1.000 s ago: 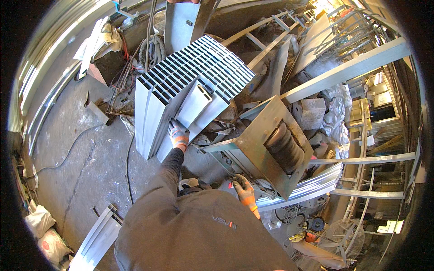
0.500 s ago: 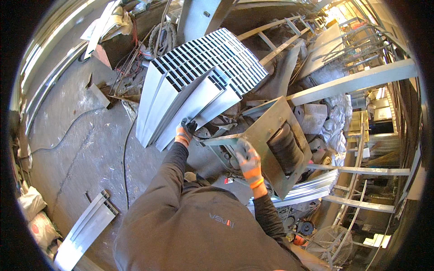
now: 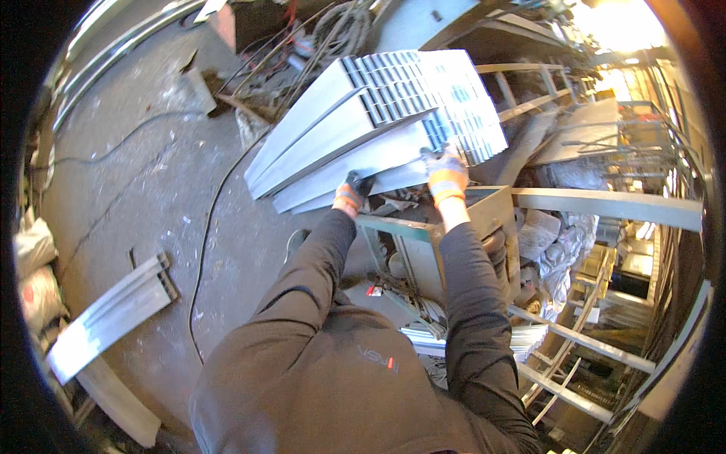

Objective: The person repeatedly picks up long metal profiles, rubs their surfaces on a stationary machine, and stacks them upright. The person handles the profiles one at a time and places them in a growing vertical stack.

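A stack of long silver rectangular metal tubes (image 3: 318, 144) lies ahead of me, with rows of hollow ends facing the far right. My left hand (image 3: 353, 191), in a black and orange work glove, is closed on the near edge of a metal tube (image 3: 378, 157) at the front of the stack. At that tube's right end is my right hand (image 3: 448, 172), gloved alike, its fingers bent over the end and a little blurred. The undersides of both grips are hidden.
A metal frame with a roller (image 3: 495, 253) stands close on my right, beneath my right forearm. A dark cable (image 3: 203, 280) crosses the floor. Several loose profiles (image 3: 113, 318) lie at the left, and a long beam (image 3: 605, 208) juts out at the right.
My right hand has moved from above the machine frame, forward to the tube ends. My left hand stays at the front tubes. The whole view has shifted, with some blur.
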